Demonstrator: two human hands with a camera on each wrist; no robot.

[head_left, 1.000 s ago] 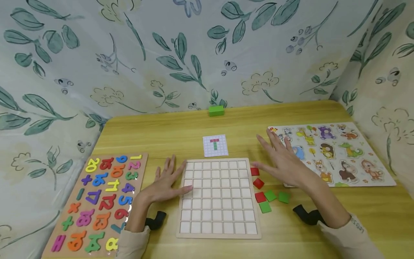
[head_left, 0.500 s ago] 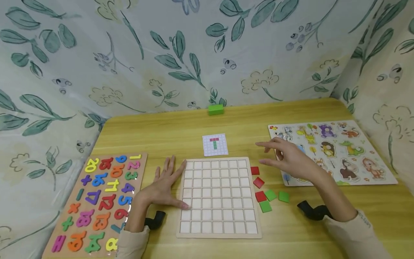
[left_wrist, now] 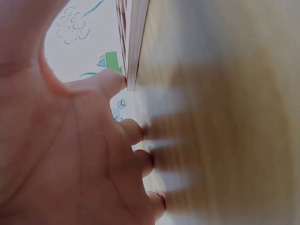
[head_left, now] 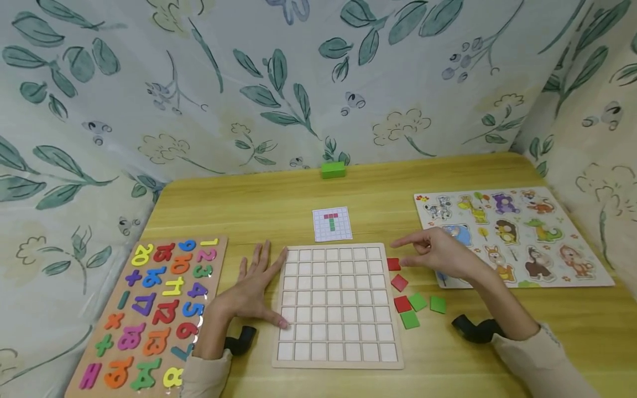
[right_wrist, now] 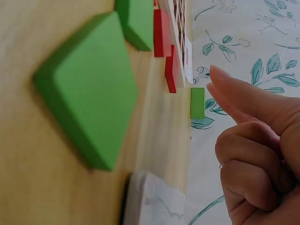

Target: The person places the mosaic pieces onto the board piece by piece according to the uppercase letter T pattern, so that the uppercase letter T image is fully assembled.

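Observation:
A wooden grid board (head_left: 336,362) with blank white squares lies in the middle of the table. At its left edge my left hand (head_left: 251,296) is spread, the thumb over the frame and the index fingertip at the top left corner; in the left wrist view, fingertips (left_wrist: 132,131) touch the tabletop. My right hand (head_left: 440,254) hovers beside the upper right edge, index and thumb stretched out and apart, the other fingers curled, nothing between them. Just below its thumb lies a red tile (head_left: 393,265). Another red tile (head_left: 400,283) and several green tiles (head_left: 438,304) lie lower down.
Behind the board is a small card (head_left: 332,224) printed with a red and green T. A number puzzle (head_left: 164,287) lies left, an animal puzzle (head_left: 522,237) right. A green block (head_left: 333,170) stands at the back edge, against a leaf-patterned curtain (head_left: 298,83).
My right hand has drawn its spread fingers in to an extended index and thumb and come down toward the top red tile. My left thumb has slid down the board's edge.

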